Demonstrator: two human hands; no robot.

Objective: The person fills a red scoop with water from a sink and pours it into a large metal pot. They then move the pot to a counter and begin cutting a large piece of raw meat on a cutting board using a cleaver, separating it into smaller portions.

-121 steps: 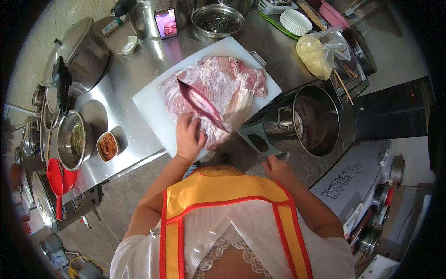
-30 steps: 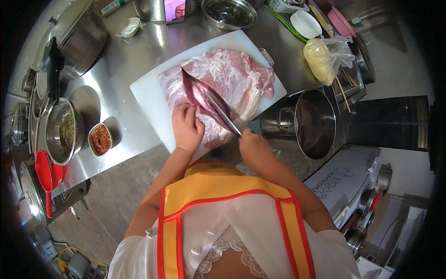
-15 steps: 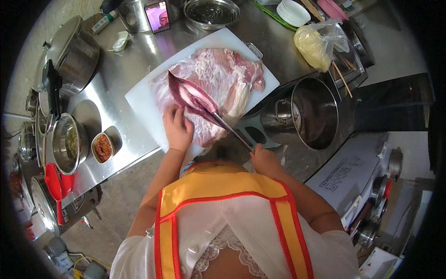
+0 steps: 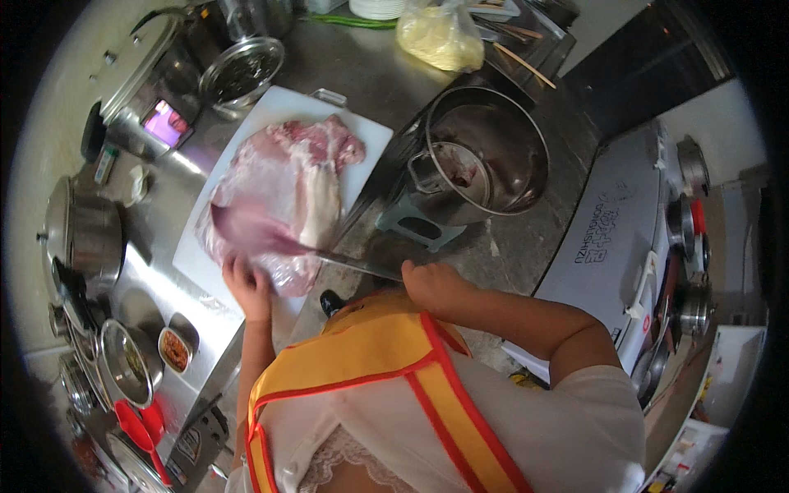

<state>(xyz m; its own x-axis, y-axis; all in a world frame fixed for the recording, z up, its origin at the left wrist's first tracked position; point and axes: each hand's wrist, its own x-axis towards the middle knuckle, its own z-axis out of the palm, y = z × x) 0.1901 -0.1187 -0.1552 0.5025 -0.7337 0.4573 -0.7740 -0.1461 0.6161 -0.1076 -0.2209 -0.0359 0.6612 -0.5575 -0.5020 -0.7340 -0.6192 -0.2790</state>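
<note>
Shift: your knife [image 4: 271, 238] is lying flatter across the meat [image 4: 283, 193] than before.
Right hand [image 4: 431, 283]: fingers gripping the handle.
Left hand [image 4: 246, 283]: fingers pressing the meat.

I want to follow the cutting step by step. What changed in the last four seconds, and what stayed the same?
Four seconds ago the right hand was at the table edge, apart from the knife lying on the meat. It then gripped the knife, whose blade now lies flatter across the meat, tip toward the left. The left hand stays pressed on the meat's near edge. The board and pot did not move.
</note>
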